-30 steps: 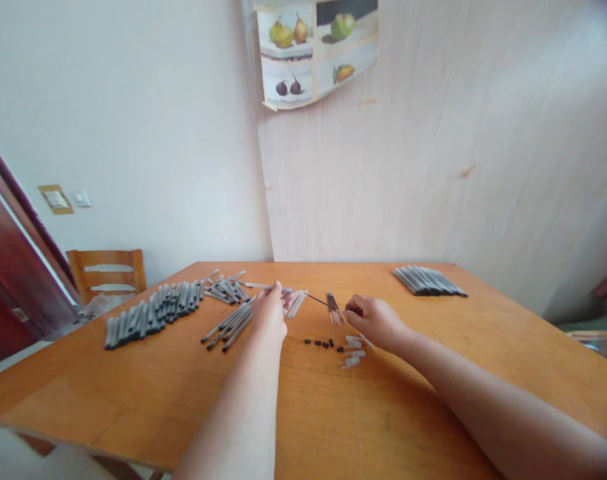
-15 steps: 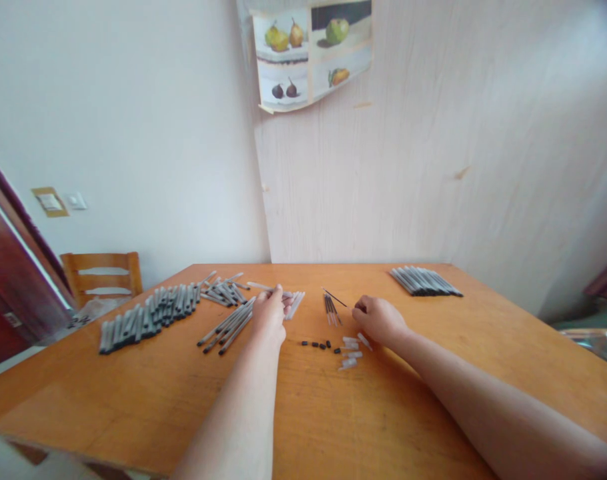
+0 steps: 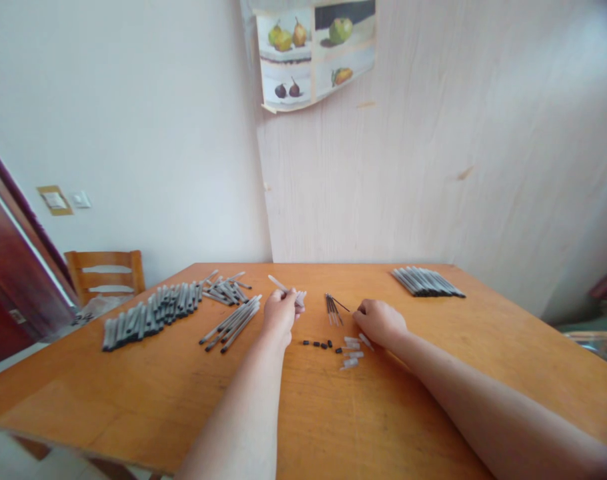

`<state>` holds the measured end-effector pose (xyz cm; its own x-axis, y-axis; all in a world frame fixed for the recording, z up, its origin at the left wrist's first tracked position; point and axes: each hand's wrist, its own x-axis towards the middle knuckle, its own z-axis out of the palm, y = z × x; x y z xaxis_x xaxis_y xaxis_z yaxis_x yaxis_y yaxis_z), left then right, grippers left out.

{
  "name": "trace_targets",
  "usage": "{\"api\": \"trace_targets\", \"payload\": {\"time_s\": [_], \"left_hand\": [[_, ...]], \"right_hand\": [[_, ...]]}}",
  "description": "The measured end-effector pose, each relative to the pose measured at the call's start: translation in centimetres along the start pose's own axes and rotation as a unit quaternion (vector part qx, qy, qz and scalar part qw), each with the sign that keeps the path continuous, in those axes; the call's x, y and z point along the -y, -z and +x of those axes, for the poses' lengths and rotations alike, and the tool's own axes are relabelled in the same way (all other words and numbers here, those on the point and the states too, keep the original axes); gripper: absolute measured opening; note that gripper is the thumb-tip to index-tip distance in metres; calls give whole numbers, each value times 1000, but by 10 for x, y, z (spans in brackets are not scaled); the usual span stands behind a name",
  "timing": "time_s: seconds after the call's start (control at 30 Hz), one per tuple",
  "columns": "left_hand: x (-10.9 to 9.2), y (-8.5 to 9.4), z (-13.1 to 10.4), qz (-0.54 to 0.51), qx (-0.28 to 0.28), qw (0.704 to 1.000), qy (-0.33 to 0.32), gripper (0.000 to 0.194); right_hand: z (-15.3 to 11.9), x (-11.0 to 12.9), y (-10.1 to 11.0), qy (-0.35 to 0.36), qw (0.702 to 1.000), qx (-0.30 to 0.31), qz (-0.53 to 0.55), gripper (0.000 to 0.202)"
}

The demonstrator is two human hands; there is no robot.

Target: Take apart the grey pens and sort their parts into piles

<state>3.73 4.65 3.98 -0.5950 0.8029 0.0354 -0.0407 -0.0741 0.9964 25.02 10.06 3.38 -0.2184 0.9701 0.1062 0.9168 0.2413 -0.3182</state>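
My left hand (image 3: 281, 315) is closed around a clear pen barrel (image 3: 277, 283), one end of which sticks out up and to the left. Several clear barrels (image 3: 301, 298) lie partly hidden just beyond its fingers. My right hand (image 3: 381, 323) rests on the table with its fingers curled together. What those fingers hold, if anything, is hidden. Close to its fingertips a dark ink refill (image 3: 341, 304) lies aslant beside several other refills (image 3: 331, 311). Clear pen tips (image 3: 352, 355) and small black plugs (image 3: 317, 344) are scattered in front of the right hand.
Several grey pens with black ends (image 3: 231, 325) lie left of my left hand. A long row of pens (image 3: 151, 315) and a loose heap (image 3: 226, 291) are farther left. Another row of pens (image 3: 427, 283) sits at the back right of the wooden table (image 3: 333, 427).
My left hand has shifted slightly right, and the barrel in it has turned from nearly level to a steeper tilt. My right hand has barely moved. The view has shifted a little.
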Motion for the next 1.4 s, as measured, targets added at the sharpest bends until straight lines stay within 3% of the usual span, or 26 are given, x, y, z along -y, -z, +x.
{"api": "trace_targets", "payload": {"time_s": [0.3, 0.77, 1.2, 1.4], "left_hand": [[0, -1, -1, 19, 8, 1000, 14, 19], [-2, 0, -3, 36, 6, 999, 5, 17], [0, 2, 3, 18, -27, 999, -5, 23], [-2, 5, 6, 34, -26, 999, -16, 14]], "right_hand": [[6, -7, -8, 72, 995, -12, 75, 21], [5, -3, -5, 41, 999, 22, 26, 24], [10, -7, -9, 105, 986, 66, 110, 30], [9, -7, -9, 119, 984, 50, 119, 19]]}}
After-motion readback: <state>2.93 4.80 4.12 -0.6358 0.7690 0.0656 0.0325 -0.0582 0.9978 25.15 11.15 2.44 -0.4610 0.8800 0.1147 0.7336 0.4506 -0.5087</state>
